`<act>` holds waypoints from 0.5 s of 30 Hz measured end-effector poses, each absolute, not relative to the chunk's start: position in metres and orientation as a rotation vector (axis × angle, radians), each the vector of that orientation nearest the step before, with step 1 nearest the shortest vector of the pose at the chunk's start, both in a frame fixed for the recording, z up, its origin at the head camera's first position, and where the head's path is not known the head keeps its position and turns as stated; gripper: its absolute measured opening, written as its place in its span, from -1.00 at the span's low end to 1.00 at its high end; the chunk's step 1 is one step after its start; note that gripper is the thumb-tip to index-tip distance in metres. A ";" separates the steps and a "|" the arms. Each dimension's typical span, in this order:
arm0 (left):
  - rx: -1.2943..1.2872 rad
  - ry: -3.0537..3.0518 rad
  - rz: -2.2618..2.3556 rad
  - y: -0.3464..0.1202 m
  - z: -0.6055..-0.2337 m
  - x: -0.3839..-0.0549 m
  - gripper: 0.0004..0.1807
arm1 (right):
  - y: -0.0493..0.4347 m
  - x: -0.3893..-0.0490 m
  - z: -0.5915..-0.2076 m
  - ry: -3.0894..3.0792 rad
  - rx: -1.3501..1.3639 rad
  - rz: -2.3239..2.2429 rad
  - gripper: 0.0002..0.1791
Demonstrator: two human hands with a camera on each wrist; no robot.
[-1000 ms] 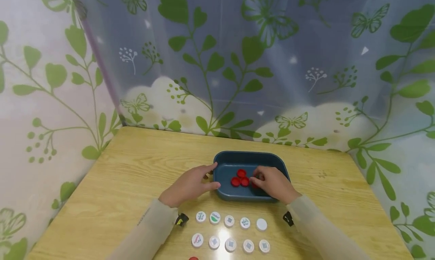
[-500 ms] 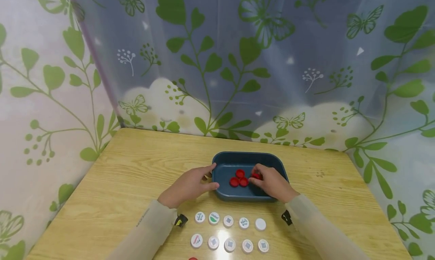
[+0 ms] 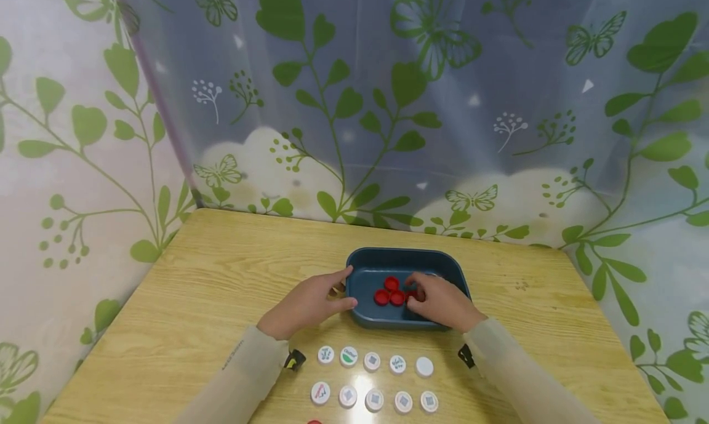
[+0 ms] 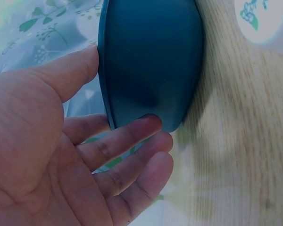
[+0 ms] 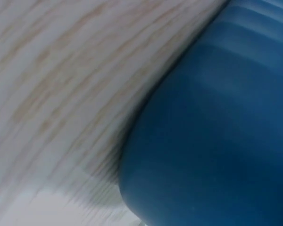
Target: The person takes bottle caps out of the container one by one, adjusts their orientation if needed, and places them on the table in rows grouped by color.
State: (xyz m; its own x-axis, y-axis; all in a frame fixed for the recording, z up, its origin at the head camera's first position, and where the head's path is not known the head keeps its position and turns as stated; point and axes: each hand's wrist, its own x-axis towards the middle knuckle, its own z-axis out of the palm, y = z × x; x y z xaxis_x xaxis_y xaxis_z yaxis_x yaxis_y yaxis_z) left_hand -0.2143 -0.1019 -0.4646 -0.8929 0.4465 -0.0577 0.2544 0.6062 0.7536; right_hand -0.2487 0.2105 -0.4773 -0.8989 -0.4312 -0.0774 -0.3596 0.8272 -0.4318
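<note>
A dark blue rectangular bin [image 3: 382, 318] stands on the wooden table. Three red bottle caps [image 3: 391, 283] lie in it, close together. My right hand [image 3: 443, 298] is inside the bin, its thumb and index finger around another red bottle cap [image 3: 411, 296] at the right of that group. This cap is partly hidden by the fingers. At the bin's left end is my left hand [image 3: 307, 301], thumb and index fingertips touching the rim, the other fingers loosely extended, as the left wrist view shows. The right wrist view shows just the bin's outer wall [image 5: 203, 141] and table.
In front of the bin, two rows of white bottle caps, such as a green-marked cap [image 3: 349, 356] and a plain one [image 3: 424, 367], lie on the table [image 3: 249, 245]. A red cap [image 3: 314, 421] shows at the bottom edge. Leaf-patterned curtains [image 3: 360, 104] hang behind and beside the table.
My right fingers have brought the red cap lower and toward the left, close to the other three red caps. My left hand has stayed at the bin's left end.
</note>
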 end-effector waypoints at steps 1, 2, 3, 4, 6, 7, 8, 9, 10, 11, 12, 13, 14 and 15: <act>0.577 2.598 1.159 -0.102 -0.465 -0.214 -0.15 | 0.210 -0.248 -0.477 2.820 -0.611 -0.617 -0.63; 0.577 2.601 1.157 -0.102 -0.464 -0.214 -0.15 | 0.210 -0.248 -0.477 2.808 -0.605 -0.616 -0.62; 0.577 2.605 1.155 -0.102 -0.464 -0.214 -0.15 | 0.210 -0.248 -0.477 2.796 -0.604 -0.619 -0.61; 0.577 2.609 1.152 -0.102 -0.464 -0.214 -0.15 | 0.211 -0.248 -0.477 2.784 -0.610 -0.630 -0.62; 0.577 2.614 1.150 -0.102 -0.463 -0.213 -0.15 | 0.211 -0.248 -0.476 2.771 -0.626 -0.652 -0.67; 0.577 2.616 1.149 -0.102 -0.463 -0.213 -0.15 | 0.211 -0.248 -0.476 2.770 -0.630 -0.657 -0.70; 0.578 2.615 1.151 -0.102 -0.463 -0.214 -0.16 | 0.211 -0.248 -0.476 2.771 -0.637 -0.657 -0.73; 0.578 2.618 1.148 -0.102 -0.463 -0.214 -0.16 | 0.211 -0.248 -0.475 2.773 -0.648 -0.656 -0.75; 0.577 2.620 1.147 -0.102 -0.463 -0.214 -0.16 | 0.211 -0.248 -0.475 2.777 -0.658 -0.654 -0.77; 0.578 2.621 1.148 -0.102 -0.463 -0.214 -0.16 | 0.211 -0.248 -0.475 2.783 -0.659 -0.649 -0.78; 0.580 2.623 1.145 -0.102 -0.463 -0.214 -0.15 | 0.210 -0.248 -0.475 2.794 -0.662 -0.642 -0.77; 0.580 2.625 1.143 -0.102 -0.463 -0.214 -0.15 | 0.210 -0.248 -0.475 2.810 -0.663 -0.634 -0.77; 0.578 2.623 1.144 -0.103 -0.463 -0.214 -0.15 | 0.210 -0.248 -0.475 2.828 -0.663 -0.631 -0.76; 0.576 2.620 1.147 -0.103 -0.462 -0.214 -0.15 | 0.210 -0.248 -0.475 2.848 -0.664 -0.633 -0.76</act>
